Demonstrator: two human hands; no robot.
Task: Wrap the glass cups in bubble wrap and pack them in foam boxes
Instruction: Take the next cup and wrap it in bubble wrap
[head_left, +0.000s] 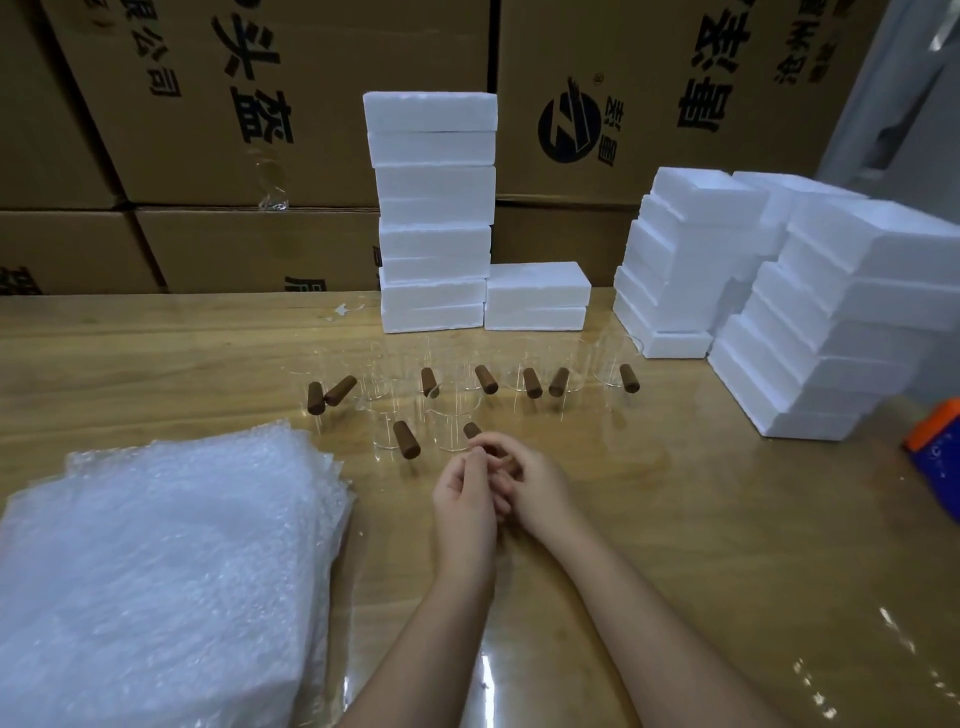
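Both hands meet at centre, low over the table (675, 519). Left hand (465, 499) and right hand (535, 483) have fingers loosely curled, tips touching each other. Nothing held in either, as far as I can see.

Obs:
- Glass cups sit in a cluster straight ahead of the hands: clear bodies, brown wooden handles.
- Nearest cup (451, 434) is just beyond the right hand's fingertips. Its handle (472, 430) points back toward the hands. Whether handle and fingers touch I cannot tell; the glass is near-invisible in this view.
- Second cup (387, 439) is a little left of that, ahead of the left hand. Its handle's long axis runs approx toward me.
- Bubble wrap (171, 545) is a flat stack near, to the left of the left hand.
- Foam boxes (434, 208) are stacked beyond the cups, w/ more ahead-right of the right hand.

Judgement: no wrapped cup in sight, so this reads as the task's start. The right hand is nearer the nearest cup and the left is nearer the wrap. Next move prob. needs a sheet drawn rightward, then a cup brought back by its handle. Risk: clipping a neighbouring cup, as they stand close together.
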